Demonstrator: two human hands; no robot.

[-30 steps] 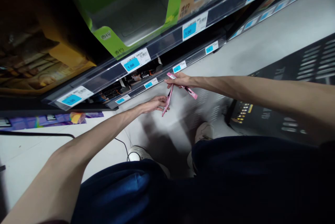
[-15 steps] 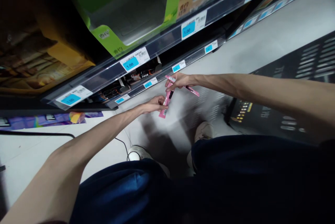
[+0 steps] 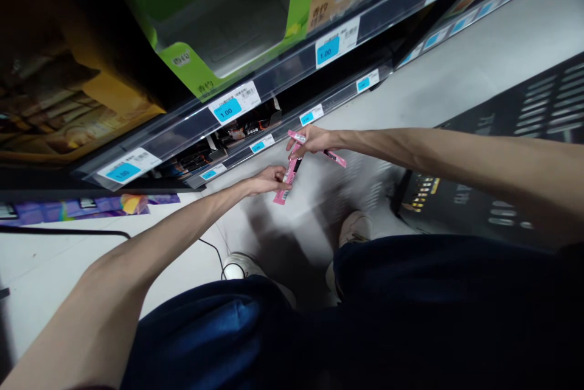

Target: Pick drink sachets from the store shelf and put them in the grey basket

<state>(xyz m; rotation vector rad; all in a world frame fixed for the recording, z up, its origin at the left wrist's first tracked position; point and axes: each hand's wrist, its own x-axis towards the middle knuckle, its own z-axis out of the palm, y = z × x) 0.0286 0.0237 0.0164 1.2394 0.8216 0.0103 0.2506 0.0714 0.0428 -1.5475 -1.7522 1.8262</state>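
Between my two hands is a slim pink snack packet (image 3: 281,195) with dark and white print, slanting down to the left. My left hand (image 3: 269,181) pinches its lower part between thumb and fingers. My right hand (image 3: 312,140) is closed around a second pink packet (image 3: 336,159), whose ends stick out on both sides of the fingers. The fingers of that hand also touch the upper end of the first packet. Both hands hover over the floor, just in front of the lowest shelf edge (image 3: 237,154).
Above stands a shelf with a green display box (image 3: 187,67) and price labels (image 3: 228,110). Dark packets (image 3: 250,128) lie on the bottom shelf. To the right is a black plastic crate (image 3: 479,195). A thin cable (image 3: 212,245) runs on the floor by my left shoe (image 3: 241,263).
The lower end of the first pink packet has swung slightly to the left. Both hands have stayed almost in place, still closed on the packets.
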